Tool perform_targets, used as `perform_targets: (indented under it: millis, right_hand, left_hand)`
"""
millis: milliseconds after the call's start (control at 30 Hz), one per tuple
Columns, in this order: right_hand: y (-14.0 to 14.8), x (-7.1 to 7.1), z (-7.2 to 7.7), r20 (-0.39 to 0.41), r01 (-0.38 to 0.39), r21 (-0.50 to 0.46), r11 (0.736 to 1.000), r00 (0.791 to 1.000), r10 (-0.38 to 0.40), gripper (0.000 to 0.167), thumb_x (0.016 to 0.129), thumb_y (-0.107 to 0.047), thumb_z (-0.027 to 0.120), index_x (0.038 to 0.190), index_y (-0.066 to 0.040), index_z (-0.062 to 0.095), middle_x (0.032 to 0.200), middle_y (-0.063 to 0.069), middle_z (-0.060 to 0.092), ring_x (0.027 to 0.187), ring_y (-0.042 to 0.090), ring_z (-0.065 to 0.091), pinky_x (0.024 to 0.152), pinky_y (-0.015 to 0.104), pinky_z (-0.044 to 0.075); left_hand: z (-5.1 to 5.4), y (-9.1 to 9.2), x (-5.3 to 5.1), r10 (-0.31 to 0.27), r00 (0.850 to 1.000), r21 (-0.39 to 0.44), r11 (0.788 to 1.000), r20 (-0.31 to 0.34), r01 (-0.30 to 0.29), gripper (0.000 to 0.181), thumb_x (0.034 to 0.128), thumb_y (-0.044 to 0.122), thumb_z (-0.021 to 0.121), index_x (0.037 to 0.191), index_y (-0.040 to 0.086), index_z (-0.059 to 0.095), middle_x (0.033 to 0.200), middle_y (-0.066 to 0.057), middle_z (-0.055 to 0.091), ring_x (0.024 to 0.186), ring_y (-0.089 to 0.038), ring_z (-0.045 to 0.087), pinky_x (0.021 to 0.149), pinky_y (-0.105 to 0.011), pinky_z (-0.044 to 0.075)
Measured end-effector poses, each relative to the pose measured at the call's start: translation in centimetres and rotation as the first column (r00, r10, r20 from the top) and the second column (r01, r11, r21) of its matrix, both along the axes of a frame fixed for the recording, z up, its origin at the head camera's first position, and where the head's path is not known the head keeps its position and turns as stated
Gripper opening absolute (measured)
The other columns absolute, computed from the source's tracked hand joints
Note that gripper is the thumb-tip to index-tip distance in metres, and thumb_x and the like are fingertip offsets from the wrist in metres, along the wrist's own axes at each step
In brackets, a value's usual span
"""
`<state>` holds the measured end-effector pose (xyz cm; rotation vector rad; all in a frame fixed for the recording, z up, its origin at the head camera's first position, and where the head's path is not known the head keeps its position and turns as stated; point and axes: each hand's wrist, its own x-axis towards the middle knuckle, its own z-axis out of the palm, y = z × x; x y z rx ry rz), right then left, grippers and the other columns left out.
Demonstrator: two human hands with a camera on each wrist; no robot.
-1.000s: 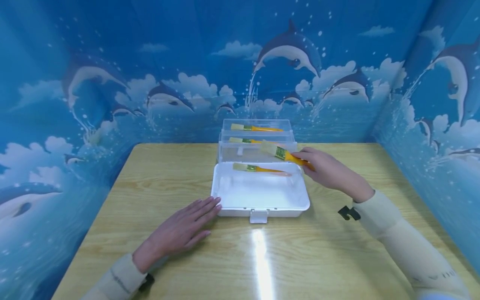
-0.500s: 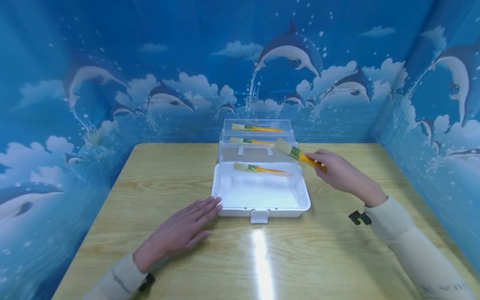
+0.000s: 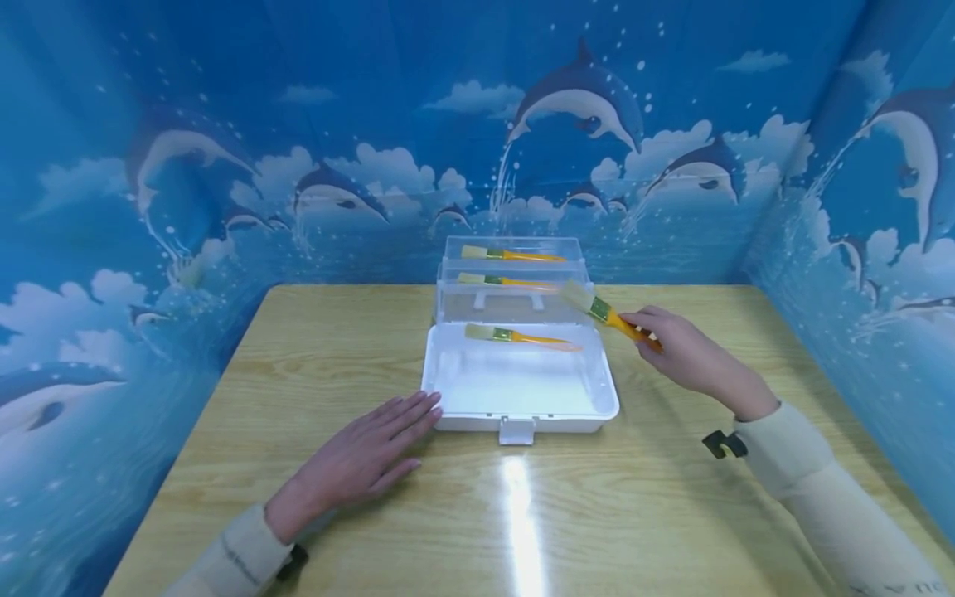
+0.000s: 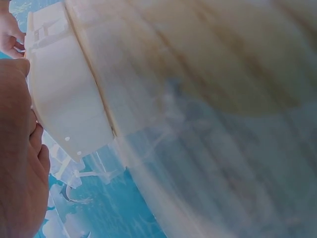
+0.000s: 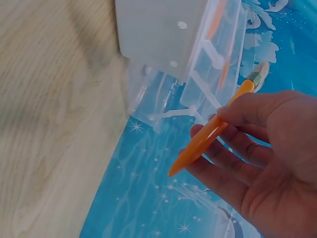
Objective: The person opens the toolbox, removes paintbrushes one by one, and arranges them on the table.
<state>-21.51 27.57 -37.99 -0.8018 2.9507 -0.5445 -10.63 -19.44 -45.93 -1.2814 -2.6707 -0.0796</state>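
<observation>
As we draw the brush (image 3: 599, 309) rightward | our right hand (image 3: 686, 355) pinches it, handle (image 3: 616, 321) out past the open box's (image 3: 515, 385) right side | our left hand (image 3: 364, 452), fingers straight, touches the near-left corner | so three brushes (image 3: 502, 335) lie inside

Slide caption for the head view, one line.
Right hand gripping an orange-handled brush; left hand at the near left corner of an open white box holding three more brushes.

Booth (image 3: 67, 232) w/ wd tbl (image 3: 336, 348), dolphin bkdrop (image 3: 358, 66)
</observation>
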Motion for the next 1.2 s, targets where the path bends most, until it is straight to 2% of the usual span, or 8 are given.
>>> perform_targets:
  millis: [233, 400, 700, 933, 1200]
  right_hand:
    - [0.2, 0.0, -0.6, -0.001, 0.013, -0.009, 1.000, 1.000, -0.013, 0.047, 0.095, 0.006, 0.061, 0.141, 0.008, 0.053, 0.117, 0.019, 0.065, 0.101, 0.031, 0.065, 0.080, 0.045, 0.062]
    - [0.3, 0.0, -1.1, -0.012, 0.020, -0.020, 1.000, 1.000, -0.020, 0.048, 0.094, 0.007, 0.061, 0.141, 0.009, 0.053, 0.117, 0.020, 0.065, 0.101, 0.032, 0.065, 0.080, 0.047, 0.062]
    - [0.5, 0.1, -1.9, -0.009, 0.033, -0.047, 0.998, 0.999, -0.034, 0.048, 0.093, 0.007, 0.062, 0.140, 0.010, 0.053, 0.118, 0.021, 0.066, 0.102, 0.033, 0.066, 0.082, 0.048, 0.061]
    - [0.8, 0.1, -2.4, 0.013, 0.051, -0.067, 0.996, 0.999, -0.050, 0.047, 0.093, 0.007, 0.063, 0.139, 0.011, 0.054, 0.119, 0.024, 0.065, 0.102, 0.035, 0.066, 0.084, 0.050, 0.061]
    - [1.6, -0.2, -2.8, 0.042, 0.064, -0.075, 0.995, 0.997, -0.061, 0.047, 0.092, 0.005, 0.065, 0.137, 0.013, 0.054, 0.118, 0.028, 0.065, 0.099, 0.037, 0.067, 0.079, 0.048, 0.063]
  left_hand:
    - [0.1, -0.1, 0.0, -0.001, 1.000, -0.007, 1.000, 0.006, 0.001, 0.068, 0.1058, 0.040, 0.050, 0.162, 0.011, 0.024, 0.170, -0.005, 0.019, 0.156, -0.022, 0.022, 0.128, -0.041, 0.021]
    - [0.0, -0.1, -0.1, -0.016, 1.000, -0.005, 1.000, -0.017, 0.016, 0.069, 0.1049, 0.039, 0.052, 0.161, 0.009, 0.027, 0.169, -0.007, 0.021, 0.155, -0.023, 0.023, 0.127, -0.042, 0.023]
    - [0.0, -0.1, -0.1, -0.012, 1.000, -0.012, 1.000, -0.007, 0.012, 0.067, 0.1062, 0.040, 0.049, 0.162, 0.010, 0.025, 0.170, -0.006, 0.019, 0.156, -0.023, 0.022, 0.128, -0.041, 0.022]
    - [0.1, -0.1, -0.1, -0.002, 1.000, -0.018, 1.000, 0.002, 0.002, 0.067, 0.1064, 0.041, 0.049, 0.162, 0.012, 0.024, 0.170, -0.005, 0.018, 0.156, -0.022, 0.021, 0.128, -0.040, 0.021]
    - [-0.1, -0.2, -0.2, -0.023, 1.000, 0.000, 1.000, -0.012, 0.023, 0.064, 0.1087, 0.042, 0.042, 0.162, 0.009, 0.025, 0.170, -0.007, 0.020, 0.156, -0.023, 0.022, 0.129, -0.039, 0.019]
